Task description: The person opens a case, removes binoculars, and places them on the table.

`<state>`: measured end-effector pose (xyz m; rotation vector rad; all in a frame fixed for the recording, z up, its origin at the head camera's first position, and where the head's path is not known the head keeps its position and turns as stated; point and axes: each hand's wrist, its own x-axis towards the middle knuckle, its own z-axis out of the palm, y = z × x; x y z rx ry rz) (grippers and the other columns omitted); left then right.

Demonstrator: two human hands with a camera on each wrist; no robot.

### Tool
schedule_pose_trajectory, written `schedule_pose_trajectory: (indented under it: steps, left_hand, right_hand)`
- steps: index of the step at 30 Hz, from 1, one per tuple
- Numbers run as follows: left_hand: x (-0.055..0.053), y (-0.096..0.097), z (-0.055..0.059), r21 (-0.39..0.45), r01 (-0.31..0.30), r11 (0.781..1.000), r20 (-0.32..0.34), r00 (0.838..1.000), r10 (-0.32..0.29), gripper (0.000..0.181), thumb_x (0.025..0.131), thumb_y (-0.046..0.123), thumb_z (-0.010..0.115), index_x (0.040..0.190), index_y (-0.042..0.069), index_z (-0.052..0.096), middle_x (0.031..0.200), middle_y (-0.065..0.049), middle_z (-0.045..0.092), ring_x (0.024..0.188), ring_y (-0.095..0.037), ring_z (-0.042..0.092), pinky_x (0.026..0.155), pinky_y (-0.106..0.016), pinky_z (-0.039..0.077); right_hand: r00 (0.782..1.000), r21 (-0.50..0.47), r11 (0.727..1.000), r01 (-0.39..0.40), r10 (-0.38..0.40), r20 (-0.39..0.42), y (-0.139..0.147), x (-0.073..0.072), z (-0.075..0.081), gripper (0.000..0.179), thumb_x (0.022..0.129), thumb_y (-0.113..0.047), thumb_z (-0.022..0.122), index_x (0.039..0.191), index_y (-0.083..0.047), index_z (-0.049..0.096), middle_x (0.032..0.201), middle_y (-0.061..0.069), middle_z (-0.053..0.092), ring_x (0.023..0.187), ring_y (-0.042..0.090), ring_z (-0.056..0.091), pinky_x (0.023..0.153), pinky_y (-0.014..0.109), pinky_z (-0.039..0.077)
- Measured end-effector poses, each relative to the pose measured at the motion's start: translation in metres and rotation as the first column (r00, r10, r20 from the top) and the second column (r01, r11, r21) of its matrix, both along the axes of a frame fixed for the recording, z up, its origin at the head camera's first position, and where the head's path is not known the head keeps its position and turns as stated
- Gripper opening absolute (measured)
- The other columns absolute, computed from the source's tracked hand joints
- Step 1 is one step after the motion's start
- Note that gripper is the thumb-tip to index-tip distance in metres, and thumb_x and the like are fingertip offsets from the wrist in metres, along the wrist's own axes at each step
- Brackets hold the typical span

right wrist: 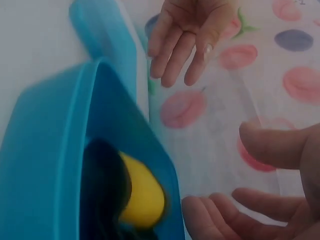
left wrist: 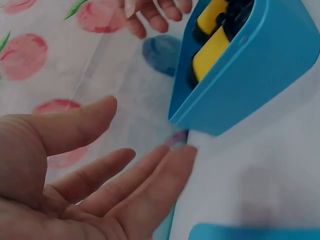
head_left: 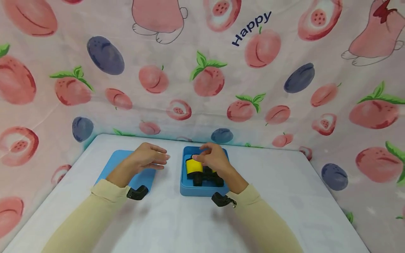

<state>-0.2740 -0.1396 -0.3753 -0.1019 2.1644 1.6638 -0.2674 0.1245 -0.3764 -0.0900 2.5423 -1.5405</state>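
Observation:
A yellow and black pair of binoculars (head_left: 194, 167) lies inside an open blue box (head_left: 202, 192) at the middle of the table. Above the box's back right part is my right hand (head_left: 216, 159), fingers loosely bent and nothing held; it hides part of the binoculars. My left hand (head_left: 146, 158) hovers between the box and a flat blue lid (head_left: 115, 160), also holding nothing. In the left wrist view, the left hand's (left wrist: 120, 195) thumb stands well apart from its fingers. The right wrist view shows the right hand (right wrist: 260, 215) beside the box wall, thumb and fingers spread apart.
The white table (head_left: 269, 211) meets a fabric backdrop (head_left: 190, 70) printed with peaches and plums along its back edge and sides. The lid lies left of the box, partly under the left forearm. A black band part (head_left: 137, 192) sits at each wrist.

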Motion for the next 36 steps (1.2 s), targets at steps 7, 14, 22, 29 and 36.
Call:
schedule_pose_trajectory:
  steps: [7, 14, 22, 29, 36]
  left_hand:
    - [-0.008, 0.049, -0.021, -0.123, -0.003, 0.992, 0.011, 1.000, 0.005, 0.055, 0.097, 0.012, 0.074, 0.145, -0.006, 0.054, 0.134, -0.025, 0.067, 0.118, -0.037, 0.069, 0.089, -0.041, 0.064]
    - [-0.016, 0.073, -0.028, -0.216, -0.015, 0.976, 0.028, 0.999, 0.021, 0.054, 0.096, 0.001, 0.071, 0.145, -0.011, 0.052, 0.136, -0.028, 0.062, 0.107, -0.034, 0.074, 0.087, -0.043, 0.064]
    - [-0.023, 0.082, -0.030, -0.302, -0.022, 0.953, -0.005, 1.000, 0.022, 0.053, 0.094, -0.006, 0.067, 0.144, -0.010, 0.053, 0.138, -0.028, 0.061, 0.096, -0.030, 0.072, 0.081, -0.043, 0.066]
    - [-0.020, 0.081, -0.034, -0.315, -0.031, 0.948, 0.011, 0.999, 0.036, 0.051, 0.095, -0.003, 0.069, 0.144, -0.008, 0.055, 0.137, -0.028, 0.063, 0.098, -0.029, 0.073, 0.084, -0.042, 0.065]
    - [-0.020, 0.079, -0.037, -0.296, -0.029, 0.955, 0.014, 0.999, 0.035, 0.052, 0.095, -0.003, 0.070, 0.145, -0.008, 0.054, 0.139, -0.028, 0.062, 0.100, -0.029, 0.073, 0.085, -0.042, 0.065]
  right_hand:
    - [0.984, 0.254, 0.965, -0.059, 0.099, -0.147, 0.023, -0.001, -0.010, 0.058, 0.091, -0.027, 0.083, 0.140, -0.006, 0.062, 0.131, 0.017, 0.069, 0.116, 0.030, 0.063, 0.099, 0.048, 0.057]
    - [0.939, 0.596, 0.781, -0.185, 0.319, -0.127, 0.036, -0.008, -0.022, 0.087, 0.084, -0.042, 0.087, 0.153, -0.006, 0.050, 0.156, 0.017, 0.051, 0.145, 0.037, 0.047, 0.118, 0.057, 0.044]
    - [0.877, 0.805, 0.531, -0.263, 0.479, -0.030, 0.034, -0.019, -0.031, 0.098, 0.078, -0.055, 0.089, 0.154, -0.007, 0.049, 0.158, 0.014, 0.049, 0.147, 0.040, 0.041, 0.120, 0.055, 0.042]
    - [0.888, 0.855, 0.450, -0.257, 0.459, 0.025, 0.021, -0.018, -0.038, 0.096, 0.076, -0.061, 0.088, 0.150, -0.009, 0.055, 0.149, 0.010, 0.059, 0.137, 0.037, 0.048, 0.116, 0.052, 0.048]
    - [0.864, 0.889, 0.392, -0.235, 0.504, 0.006, 0.022, -0.017, -0.040, 0.104, 0.073, -0.068, 0.085, 0.151, -0.008, 0.053, 0.150, 0.010, 0.059, 0.144, 0.036, 0.048, 0.124, 0.051, 0.038]
